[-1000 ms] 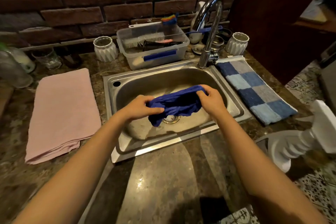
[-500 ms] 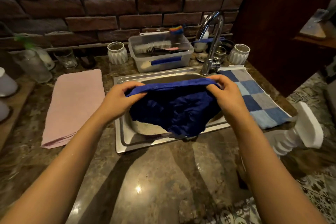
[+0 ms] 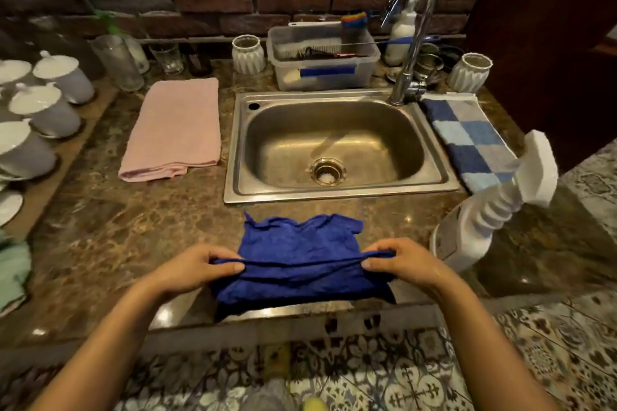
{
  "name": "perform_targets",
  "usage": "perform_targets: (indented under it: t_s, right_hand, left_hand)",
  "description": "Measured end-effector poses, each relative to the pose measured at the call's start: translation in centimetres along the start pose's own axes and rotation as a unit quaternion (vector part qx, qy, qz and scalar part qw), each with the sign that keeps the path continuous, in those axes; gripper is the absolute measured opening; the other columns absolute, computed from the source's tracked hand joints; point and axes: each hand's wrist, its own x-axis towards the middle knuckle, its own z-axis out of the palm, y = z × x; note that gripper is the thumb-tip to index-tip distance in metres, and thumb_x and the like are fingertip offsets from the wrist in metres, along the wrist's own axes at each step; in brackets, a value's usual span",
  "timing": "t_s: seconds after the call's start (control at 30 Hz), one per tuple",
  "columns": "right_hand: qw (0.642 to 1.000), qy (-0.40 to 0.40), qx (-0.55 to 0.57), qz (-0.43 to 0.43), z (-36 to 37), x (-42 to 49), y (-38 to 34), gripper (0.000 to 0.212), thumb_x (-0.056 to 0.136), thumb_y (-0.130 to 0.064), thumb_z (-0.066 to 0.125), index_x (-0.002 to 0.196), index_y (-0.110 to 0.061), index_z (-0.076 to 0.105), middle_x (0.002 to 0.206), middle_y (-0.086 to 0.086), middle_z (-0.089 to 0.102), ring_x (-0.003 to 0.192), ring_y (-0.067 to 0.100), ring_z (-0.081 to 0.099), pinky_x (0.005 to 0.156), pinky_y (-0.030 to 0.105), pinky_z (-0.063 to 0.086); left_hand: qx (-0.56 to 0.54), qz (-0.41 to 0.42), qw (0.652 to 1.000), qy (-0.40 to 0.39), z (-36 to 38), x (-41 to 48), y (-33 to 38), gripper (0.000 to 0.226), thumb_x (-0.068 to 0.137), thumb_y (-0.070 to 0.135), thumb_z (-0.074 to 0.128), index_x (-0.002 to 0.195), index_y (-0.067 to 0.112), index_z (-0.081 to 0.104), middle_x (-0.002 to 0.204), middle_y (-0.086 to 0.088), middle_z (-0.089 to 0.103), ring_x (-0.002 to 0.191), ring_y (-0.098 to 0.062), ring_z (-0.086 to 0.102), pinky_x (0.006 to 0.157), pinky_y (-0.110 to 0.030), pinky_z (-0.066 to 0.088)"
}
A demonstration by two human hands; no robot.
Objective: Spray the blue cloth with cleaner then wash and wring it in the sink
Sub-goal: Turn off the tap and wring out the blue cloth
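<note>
Two hands grasp the single blue cloth [image 3: 300,253]: the left hand [image 3: 197,265] pinches its near-left corner between thumb and curled fingers, the right hand [image 3: 404,262] pinches the near-right corner, and the hem runs taut between them. It lies spread on the brown marble counter [image 3: 133,227] just in front of the sink [image 3: 233,150], its far edge short of the steel rim, its near part draping over the counter's front edge. One round drain [image 3: 327,171] sits in the basin, and one curved chrome faucet [image 3: 412,43] rises at the back right corner. One white spray bottle [image 3: 484,217] stands right of the cloth, near the right hand but apart from it. One blue checked mat [image 3: 467,140] lies right of the sink, one folded pink towel [image 3: 173,130] left of it. Behind the sink sits one clear plastic tub [image 3: 322,77] holding brushes, with a white ribbed jar [image 3: 248,54] to its left and a second ribbed jar [image 3: 469,72] beyond the faucet. One white pump bottle [image 3: 402,33] stands behind the faucet. Two glasses stand behind the towel, a tall glass [image 3: 117,60] and a short glass [image 3: 167,57]; four white lidded cups [image 3: 45,108] line the far left
</note>
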Motion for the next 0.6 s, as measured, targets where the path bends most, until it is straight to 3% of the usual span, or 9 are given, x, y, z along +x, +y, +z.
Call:
perform_targets:
  t_s: [0.1,0.2,0.27,0.37,0.43,0.53,0.6]
  right_hand:
    - [0.999,0.037,0.021,0.015,1.0,0.5,0.8,0.009,0.081,-0.013,0.067,0.09,-0.016,0.07,0.086,0.002,0.068,0.084,0.014,0.061,0.074,0.024,0.045]
    - [0.988,0.15,0.008,-0.019,1.8,2.3,-0.4,0.018,0.087,-0.01,0.06,0.102,-0.003,0.067,0.098,0.013,0.067,0.09,0.018,0.057,0.068,0.019,0.042]
    - [0.972,0.229,-0.034,-0.033,1.9,4.2,-1.2,0.022,0.088,-0.01,0.057,0.105,0.001,0.066,0.105,0.018,0.067,0.094,0.022,0.058,0.064,0.017,0.04]
    - [0.954,0.288,-0.085,0.002,2.0,6.5,-1.6,0.029,0.089,-0.016,0.054,0.117,-0.006,0.059,0.12,0.016,0.063,0.112,0.03,0.056,0.092,0.032,0.044]
    - [0.945,0.3,-0.127,0.015,2.5,7.1,-1.1,0.038,0.089,-0.016,0.054,0.127,-0.008,0.051,0.128,0.015,0.057,0.12,0.031,0.051,0.099,0.038,0.041]
    - [0.924,0.311,-0.223,-0.004,4.0,6.4,0.3,0.046,0.088,-0.016,0.053,0.133,-0.01,0.042,0.134,0.013,0.05,0.126,0.033,0.04,0.105,0.042,0.036]
    - [0.913,0.306,-0.271,-0.01,5.4,4.8,1.2,0.049,0.087,-0.016,0.052,0.135,-0.011,0.039,0.14,0.011,0.044,0.129,0.031,0.034,0.107,0.042,0.033]
  left_hand:
    - [-0.037,-0.041,0.995,0.08,1.5,0.5,-1.8,0.021,0.087,0.009,0.06,0.076,0.022,0.073,0.063,0.014,0.071,0.066,0.001,0.063,0.057,-0.009,0.048]
    - [-0.055,-0.053,0.978,0.195,1.8,2.2,-1.8,0.013,0.087,0.013,0.061,0.079,0.015,0.071,0.062,0.007,0.069,0.067,-0.009,0.06,0.055,-0.016,0.046]
    - [-0.056,-0.036,0.965,0.255,1.6,3.9,-1.4,0.011,0.087,0.01,0.062,0.092,0.007,0.071,0.062,0.007,0.068,0.07,-0.008,0.059,0.058,-0.016,0.046]
    - [-0.031,-0.039,0.943,0.328,1.2,6.2,-0.7,0.029,0.085,0.011,0.063,0.113,0.003,0.065,0.094,-0.011,0.068,0.091,-0.023,0.062,0.082,-0.034,0.05]
    - [0.007,-0.044,0.935,0.351,1.1,6.9,-0.9,0.036,0.085,0.011,0.063,0.12,0.006,0.061,0.109,-0.014,0.065,0.103,-0.029,0.061,0.095,-0.038,0.048]
    - [0.05,-0.026,0.925,0.377,1.4,6.4,-2.2,0.036,0.085,0.007,0.059,0.121,0.005,0.06,0.117,-0.016,0.065,0.108,-0.028,0.061,0.097,-0.035,0.047]
    - [0.045,-0.017,0.923,0.382,2.0,4.9,-2.8,0.032,0.085,0.005,0.057,0.116,0.002,0.064,0.114,-0.018,0.067,0.105,-0.029,0.064,0.09,-0.032,0.048]
